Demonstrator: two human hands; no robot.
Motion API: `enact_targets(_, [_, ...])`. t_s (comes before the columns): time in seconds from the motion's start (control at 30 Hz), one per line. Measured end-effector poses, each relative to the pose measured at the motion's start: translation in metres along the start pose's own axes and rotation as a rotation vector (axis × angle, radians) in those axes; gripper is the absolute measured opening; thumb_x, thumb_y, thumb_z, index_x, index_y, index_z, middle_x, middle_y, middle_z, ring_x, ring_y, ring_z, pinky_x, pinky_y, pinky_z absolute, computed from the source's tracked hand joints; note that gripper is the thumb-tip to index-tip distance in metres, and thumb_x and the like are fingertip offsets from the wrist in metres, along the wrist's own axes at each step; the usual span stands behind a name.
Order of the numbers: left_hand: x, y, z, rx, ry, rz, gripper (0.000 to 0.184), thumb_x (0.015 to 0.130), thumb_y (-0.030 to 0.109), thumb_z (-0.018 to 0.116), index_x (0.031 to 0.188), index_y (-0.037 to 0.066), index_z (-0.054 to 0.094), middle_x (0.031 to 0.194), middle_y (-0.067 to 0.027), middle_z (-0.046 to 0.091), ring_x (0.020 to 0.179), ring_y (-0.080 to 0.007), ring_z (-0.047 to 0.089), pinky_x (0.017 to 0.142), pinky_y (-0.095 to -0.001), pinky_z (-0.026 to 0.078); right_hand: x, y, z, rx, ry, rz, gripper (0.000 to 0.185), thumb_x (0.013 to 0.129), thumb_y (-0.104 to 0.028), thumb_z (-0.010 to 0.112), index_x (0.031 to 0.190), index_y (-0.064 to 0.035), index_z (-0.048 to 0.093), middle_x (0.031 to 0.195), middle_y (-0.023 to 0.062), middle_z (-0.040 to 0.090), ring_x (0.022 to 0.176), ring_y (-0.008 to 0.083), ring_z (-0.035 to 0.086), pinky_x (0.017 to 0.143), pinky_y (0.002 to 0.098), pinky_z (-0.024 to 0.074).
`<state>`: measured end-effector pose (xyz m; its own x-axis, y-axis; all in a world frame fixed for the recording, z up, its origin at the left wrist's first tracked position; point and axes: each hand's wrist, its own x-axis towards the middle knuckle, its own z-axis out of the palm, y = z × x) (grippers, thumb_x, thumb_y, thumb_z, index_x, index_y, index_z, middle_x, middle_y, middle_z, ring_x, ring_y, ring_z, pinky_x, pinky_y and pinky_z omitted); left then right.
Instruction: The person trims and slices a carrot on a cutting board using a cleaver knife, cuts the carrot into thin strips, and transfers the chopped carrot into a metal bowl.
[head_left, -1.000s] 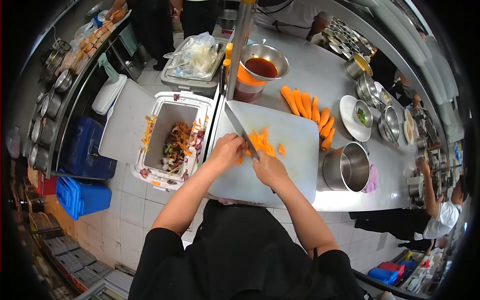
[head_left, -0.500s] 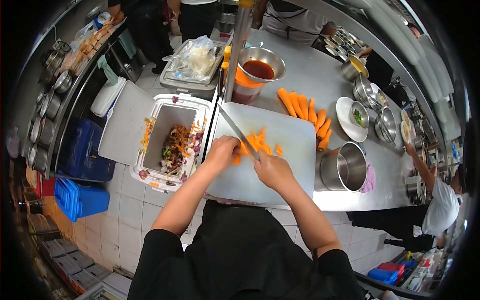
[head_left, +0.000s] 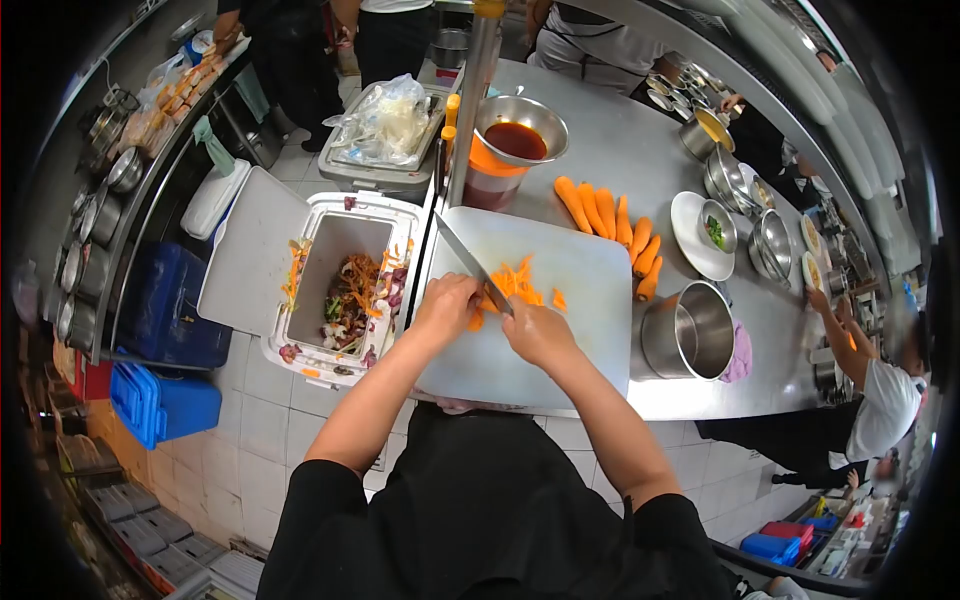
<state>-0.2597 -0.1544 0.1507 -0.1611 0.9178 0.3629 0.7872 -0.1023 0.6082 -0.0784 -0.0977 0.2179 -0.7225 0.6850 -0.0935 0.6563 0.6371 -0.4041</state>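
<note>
My right hand [head_left: 541, 333] is wrapped round the handle of a kitchen knife [head_left: 466, 250], whose blade slants up and left across the white cutting board [head_left: 580, 345]. Beside the blade, my left hand [head_left: 447, 306] is closed with its fingers curled on a piece of carrot [head_left: 476, 322], mostly hidden under the fingertips. Cut carrot strips [head_left: 516, 283] lie in a loose pile just beyond the knife. Several whole peeled carrots [head_left: 606, 212] rest in a row past the board's far right corner.
Left of the board stands an open white bin [head_left: 275, 340] with peelings inside. A steel bowl of red liquid [head_left: 553, 125] sits on a container behind the board. A steel pot [head_left: 690, 330] and a white plate [head_left: 690, 240] are to the right. Co-workers stand around the counter.
My right hand and the knife have shifted slightly left, toward my left hand. At the far right, a co-worker's arms have moved near the plates.
</note>
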Motion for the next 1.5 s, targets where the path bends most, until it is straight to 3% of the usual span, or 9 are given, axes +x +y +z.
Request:
enact_targets(0.1, [0.000, 0.001, 0.000, 0.001, 0.015, -0.005, 0.002, 0.079, 0.005, 0.063, 0.081, 0.005, 0.064, 0.080, -0.0110, 0.066, 0.083, -0.0339, 0.061, 0.071, -0.0465, 0.047, -0.003, -0.004, -0.014, -0.005, -0.116, 0.051, 0.024, 0.093, -0.025, 0.052, 0.100, -0.0014, 0.055, 0.084, 0.0253, 0.067, 0.078, 0.0441, 0.065, 0.073, 0.0551, 0.0488])
enact_targets(0.3, [-0.001, -0.006, 0.006, -0.022, 0.021, -0.003, 0.002, 0.078, 0.004, 0.064, 0.081, 0.005, 0.064, 0.079, -0.0110, 0.066, 0.083, -0.0340, 0.061, 0.071, -0.0470, 0.047, 0.000, 0.002, 0.001, 0.023, -0.012, -0.009, 0.024, 0.093, -0.024, 0.052, 0.100, -0.0016, 0.056, 0.084, 0.0253, 0.067, 0.078, 0.0442, 0.065, 0.073, 0.0550, 0.0488])
enact_targets(0.37, [0.001, -0.004, 0.004, -0.021, 0.014, -0.006, 0.003, 0.078, 0.004, 0.065, 0.081, 0.005, 0.064, 0.079, -0.0109, 0.066, 0.083, -0.0338, 0.061, 0.070, -0.0471, 0.047, -0.001, -0.007, -0.024, 0.016, -0.115, 0.056, 0.024, 0.093, -0.023, 0.052, 0.100, -0.0009, 0.056, 0.084, 0.0252, 0.067, 0.079, 0.0442, 0.065, 0.073, 0.0548, 0.0488])
enact_targets(0.5, [-0.003, -0.001, 0.005, -0.029, 0.045, 0.009, 0.004, 0.078, 0.003, 0.065, 0.081, 0.005, 0.064, 0.079, -0.0103, 0.066, 0.082, -0.0338, 0.061, 0.070, -0.0469, 0.047, -0.001, 0.005, 0.008, 0.000, -0.026, 0.017, 0.025, 0.091, -0.022, 0.052, 0.100, 0.0004, 0.058, 0.086, 0.0245, 0.068, 0.080, 0.0419, 0.066, 0.073, 0.0537, 0.0502])
enact_targets(0.67, [0.000, 0.000, 0.002, -0.046, 0.046, 0.010, 0.004, 0.078, 0.004, 0.065, 0.081, 0.005, 0.064, 0.080, -0.0106, 0.066, 0.082, -0.0341, 0.062, 0.071, -0.0468, 0.048, -0.003, -0.004, -0.022, 0.047, -0.119, 0.063, 0.026, 0.091, -0.022, 0.051, 0.101, 0.0002, 0.058, 0.089, 0.0247, 0.068, 0.083, 0.0419, 0.066, 0.076, 0.0538, 0.0497])
enact_targets(1.0, [-0.005, -0.002, 0.007, -0.044, 0.073, -0.011, 0.004, 0.077, 0.003, 0.066, 0.080, 0.006, 0.063, 0.080, -0.0110, 0.066, 0.082, -0.0336, 0.062, 0.071, -0.0460, 0.048, -0.004, -0.003, -0.014, 0.041, -0.139, 0.054, 0.028, 0.093, -0.024, 0.050, 0.103, 0.0004, 0.058, 0.089, 0.0254, 0.068, 0.084, 0.0430, 0.066, 0.077, 0.0543, 0.0497])
enact_targets(1.07, [-0.003, -0.001, 0.008, -0.030, 0.096, -0.008, 0.005, 0.077, 0.003, 0.066, 0.080, 0.005, 0.063, 0.080, -0.0111, 0.066, 0.082, -0.0335, 0.062, 0.071, -0.0460, 0.047, 0.001, 0.000, 0.010, 0.045, -0.051, 0.040, 0.028, 0.093, -0.024, 0.050, 0.104, 0.0004, 0.058, 0.088, 0.0255, 0.068, 0.083, 0.0427, 0.066, 0.076, 0.0536, 0.0503])
enact_targets(1.27, [-0.005, 0.000, 0.004, -0.046, 0.062, -0.010, 0.005, 0.077, 0.003, 0.066, 0.080, 0.006, 0.063, 0.081, -0.0105, 0.065, 0.082, -0.0337, 0.061, 0.071, -0.0460, 0.047, -0.006, -0.002, -0.020, 0.095, -0.086, 0.013, 0.026, 0.091, -0.022, 0.051, 0.102, 0.0008, 0.057, 0.084, 0.0252, 0.068, 0.080, 0.0432, 0.066, 0.074, 0.0533, 0.0508])
enact_targets(1.5, [-0.004, 0.003, -0.001, -0.056, 0.072, 0.017, 0.006, 0.076, 0.002, 0.066, 0.081, 0.003, 0.063, 0.081, -0.0124, 0.064, 0.082, -0.0352, 0.060, 0.071, -0.0467, 0.048, -0.001, 0.005, 0.014, 0.078, -0.031, 0.046, 0.025, 0.090, -0.021, 0.053, 0.103, 0.0006, 0.058, 0.084, 0.0259, 0.068, 0.078, 0.0429, 0.066, 0.072, 0.0535, 0.0511])
